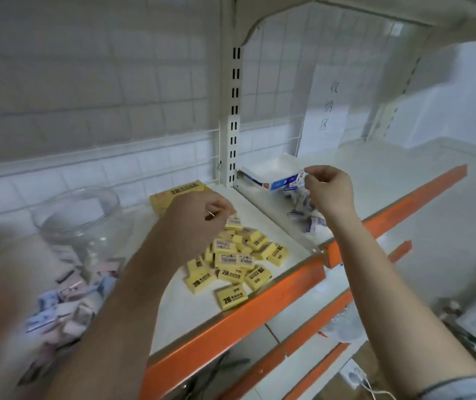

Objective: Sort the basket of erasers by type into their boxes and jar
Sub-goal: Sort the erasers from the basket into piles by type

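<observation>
white tiled wall (57, 82) | wire grid (144, 111) | orange-edged shelf (231, 321) | paper sign (324, 108)

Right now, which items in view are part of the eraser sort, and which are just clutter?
Job:
- yellow erasers
- yellow box
- blue-and-white erasers
- blue-and-white box
- glass jar
- pastel erasers
- left hand, right hand

Just lying about:
- paper sign
- crumpled plastic on the lower shelf

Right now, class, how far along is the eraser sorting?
Done: erasers lie in three heaps by type: yellow, white-blue and pastel. In hand: the left hand is over the yellow heap, the right hand by the white box. Left: the jar, white box and yellow box look unfilled.
</observation>
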Action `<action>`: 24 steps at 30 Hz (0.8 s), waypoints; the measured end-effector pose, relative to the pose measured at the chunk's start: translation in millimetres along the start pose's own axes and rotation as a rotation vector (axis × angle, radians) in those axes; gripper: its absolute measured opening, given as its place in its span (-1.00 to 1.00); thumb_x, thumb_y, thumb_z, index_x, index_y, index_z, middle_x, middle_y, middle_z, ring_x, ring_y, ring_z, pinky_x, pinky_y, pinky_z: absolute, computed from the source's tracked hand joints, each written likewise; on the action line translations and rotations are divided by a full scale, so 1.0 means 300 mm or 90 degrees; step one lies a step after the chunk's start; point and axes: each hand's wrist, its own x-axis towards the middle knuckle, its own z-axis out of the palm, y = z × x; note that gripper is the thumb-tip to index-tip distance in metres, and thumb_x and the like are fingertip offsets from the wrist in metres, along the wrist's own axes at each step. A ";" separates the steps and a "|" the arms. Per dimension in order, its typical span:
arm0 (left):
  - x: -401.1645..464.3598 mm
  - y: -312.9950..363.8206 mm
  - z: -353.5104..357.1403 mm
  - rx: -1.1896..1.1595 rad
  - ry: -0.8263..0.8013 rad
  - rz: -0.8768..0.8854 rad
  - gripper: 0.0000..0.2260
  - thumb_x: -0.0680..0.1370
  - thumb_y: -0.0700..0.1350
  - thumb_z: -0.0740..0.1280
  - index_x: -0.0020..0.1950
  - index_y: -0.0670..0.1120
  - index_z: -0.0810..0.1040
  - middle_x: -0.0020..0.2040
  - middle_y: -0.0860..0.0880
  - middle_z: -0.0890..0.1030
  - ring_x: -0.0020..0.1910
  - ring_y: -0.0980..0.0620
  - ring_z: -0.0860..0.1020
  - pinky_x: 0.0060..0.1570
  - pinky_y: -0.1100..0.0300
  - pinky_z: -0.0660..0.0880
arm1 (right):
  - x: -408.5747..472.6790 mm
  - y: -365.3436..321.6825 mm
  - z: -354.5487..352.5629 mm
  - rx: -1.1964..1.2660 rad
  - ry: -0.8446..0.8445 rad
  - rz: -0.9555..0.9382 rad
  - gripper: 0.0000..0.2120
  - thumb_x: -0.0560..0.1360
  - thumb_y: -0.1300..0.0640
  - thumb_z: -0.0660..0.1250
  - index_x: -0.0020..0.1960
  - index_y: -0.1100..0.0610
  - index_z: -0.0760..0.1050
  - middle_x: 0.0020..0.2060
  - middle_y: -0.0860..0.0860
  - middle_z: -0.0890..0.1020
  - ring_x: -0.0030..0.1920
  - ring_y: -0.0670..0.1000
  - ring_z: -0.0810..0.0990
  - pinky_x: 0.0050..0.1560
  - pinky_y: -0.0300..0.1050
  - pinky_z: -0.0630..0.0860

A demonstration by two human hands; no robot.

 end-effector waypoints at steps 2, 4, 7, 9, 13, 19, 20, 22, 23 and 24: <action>-0.049 -0.036 -0.114 0.071 -0.009 -0.012 -0.88 0.54 -0.09 0.30 0.00 0.08 0.61 -0.09 0.14 0.60 -0.15 0.27 0.56 -0.18 0.39 0.44 | -0.027 -0.088 0.092 -0.001 -0.072 -0.067 -0.83 0.47 0.26 0.25 -0.04 0.12 0.59 -0.27 0.04 0.61 -0.31 0.00 0.56 -0.29 -0.19 0.42; -0.121 -0.080 -0.238 0.126 0.013 -0.046 -0.90 0.53 -0.07 0.32 -0.02 0.11 0.59 -0.10 0.12 0.60 -0.23 0.33 0.53 -0.25 0.50 0.38 | -0.084 -0.190 0.198 -0.032 -0.147 -0.169 -0.84 0.49 0.24 0.26 -0.05 0.07 0.59 -0.24 0.02 0.62 -0.27 -0.04 0.58 -0.29 -0.29 0.41; -0.273 -0.145 -0.430 0.178 0.087 -0.127 -0.89 0.53 -0.07 0.32 -0.05 0.16 0.57 -0.17 0.19 0.58 -0.25 0.34 0.51 -0.33 0.54 0.35 | -0.225 -0.348 0.360 -0.068 -0.272 -0.319 -0.86 0.51 0.20 0.26 -0.04 0.03 0.56 -0.27 -0.07 0.57 -0.35 -0.17 0.49 -0.34 -0.38 0.38; -0.396 -0.187 -0.548 0.211 0.128 -0.187 -0.89 0.54 -0.06 0.31 -0.03 0.16 0.57 -0.17 0.20 0.58 -0.16 0.26 0.54 -0.30 0.51 0.36 | -0.336 -0.443 0.466 -0.057 -0.368 -0.397 -0.87 0.51 0.19 0.27 -0.04 0.03 0.57 -0.29 -0.13 0.54 -0.35 -0.17 0.49 -0.30 -0.28 0.43; -0.608 -0.301 -0.741 0.316 0.135 -0.335 -0.90 0.53 -0.04 0.32 0.01 0.12 0.58 -0.13 0.10 0.60 -0.12 0.11 0.57 -0.20 0.34 0.42 | -0.564 -0.608 0.671 -0.088 -0.554 -0.550 -0.86 0.52 0.14 0.27 0.03 0.04 0.58 -0.23 -0.14 0.55 -0.26 -0.14 0.50 -0.17 -0.23 0.44; -0.782 -0.469 -0.909 0.473 -0.002 -0.519 -0.80 0.54 0.01 0.30 0.13 0.04 0.59 0.09 -0.01 0.60 0.01 0.02 0.55 0.04 0.11 0.49 | -0.871 -0.750 0.957 -0.320 -0.778 -0.787 -0.70 0.49 0.13 0.30 0.22 0.11 0.52 0.01 0.00 0.59 0.00 -0.01 0.53 0.04 -0.13 0.48; -0.800 -0.483 -0.924 0.484 -0.009 -0.523 -0.80 0.55 0.00 0.29 0.14 0.04 0.58 0.12 -0.01 0.58 0.01 0.03 0.54 0.01 0.14 0.47 | -0.906 -0.755 1.005 -0.381 -0.798 -0.820 -0.64 0.48 0.10 0.34 0.26 0.12 0.49 0.02 0.02 0.58 0.00 0.02 0.53 0.04 -0.06 0.51; -0.828 -0.507 -0.944 0.505 -0.011 -0.521 -0.77 0.56 -0.01 0.27 0.19 0.04 0.55 0.17 -0.02 0.55 0.07 0.00 0.51 -0.01 0.17 0.42 | -0.962 -0.750 1.090 -0.508 -0.821 -0.873 -0.53 0.44 0.06 0.40 0.31 0.16 0.45 0.04 0.06 0.60 -0.02 0.08 0.56 0.00 0.00 0.55; -0.839 -0.516 -0.949 0.510 -0.007 -0.518 -0.76 0.56 -0.02 0.27 0.22 0.04 0.54 0.19 -0.02 0.54 0.11 -0.01 0.51 0.02 0.16 0.42 | -0.983 -0.743 1.122 -0.553 -0.820 -0.895 -0.50 0.42 0.07 0.42 0.31 0.18 0.44 0.05 0.09 0.62 -0.01 0.10 0.59 -0.03 0.00 0.57; -0.847 -0.523 -0.951 0.511 -0.001 -0.512 -0.75 0.56 -0.02 0.26 0.23 0.04 0.54 0.19 -0.03 0.54 0.13 -0.02 0.51 0.04 0.14 0.43 | -0.998 -0.736 1.148 -0.580 -0.809 -0.914 -0.49 0.40 0.08 0.44 0.31 0.17 0.44 0.06 0.11 0.62 -0.02 0.11 0.60 -0.07 -0.02 0.58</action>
